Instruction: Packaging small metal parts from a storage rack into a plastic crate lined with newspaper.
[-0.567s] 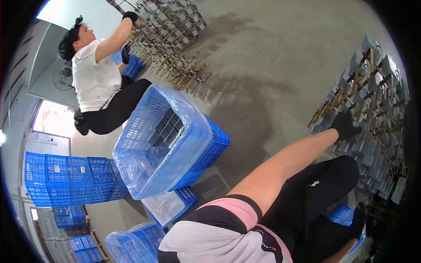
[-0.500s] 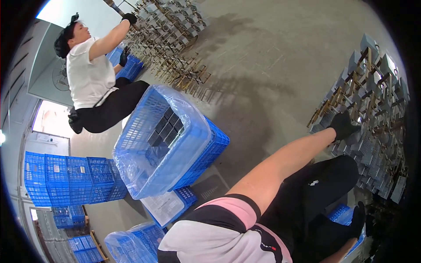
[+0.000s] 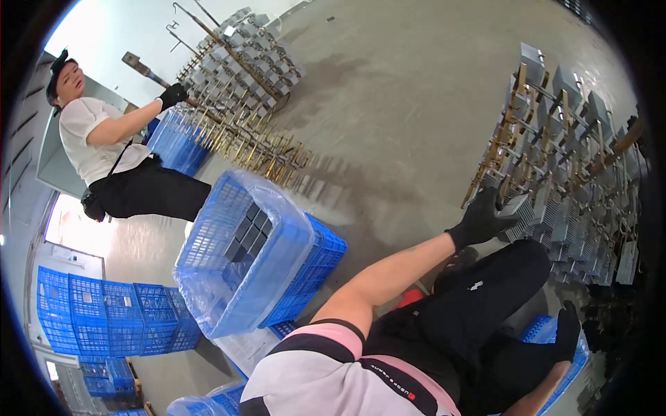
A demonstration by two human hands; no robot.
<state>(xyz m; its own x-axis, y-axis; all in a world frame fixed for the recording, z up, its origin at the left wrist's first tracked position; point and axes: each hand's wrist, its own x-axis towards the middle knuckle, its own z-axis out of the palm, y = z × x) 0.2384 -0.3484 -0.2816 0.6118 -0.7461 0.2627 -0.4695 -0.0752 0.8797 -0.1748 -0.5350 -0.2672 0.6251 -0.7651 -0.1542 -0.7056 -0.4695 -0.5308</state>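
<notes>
My left hand (image 3: 483, 220), in a black glove, reaches out to the rack on the right. Its thumb and fingers close around a grey finned metal block (image 3: 517, 210) at the rack's near lower side; whether the block still hangs on the rack I cannot tell. The rack (image 3: 555, 163) carries many similar grey blocks on brass-coloured hooks. Lower down, beside my bent leg, my right hand (image 3: 567, 331), also black-gloved, has its fingers stretched out and holds nothing visible. It is nearest a blue crate (image 3: 581, 360) with a plastic liner, partly hidden by my leg.
A lined blue crate (image 3: 295, 239) with rows of dark blocks (image 3: 251, 234) stands on another crate to my left. Beyond it, a co-worker (image 3: 104, 139) grips the bar of a second rack (image 3: 239, 76). Stacked blue crates (image 3: 114, 312) stand at the far left.
My left hand has drawn back from the rack's middle toward its near edge, and a block now shows in its grip. The co-worker has straightened up and the second rack has tilted.
</notes>
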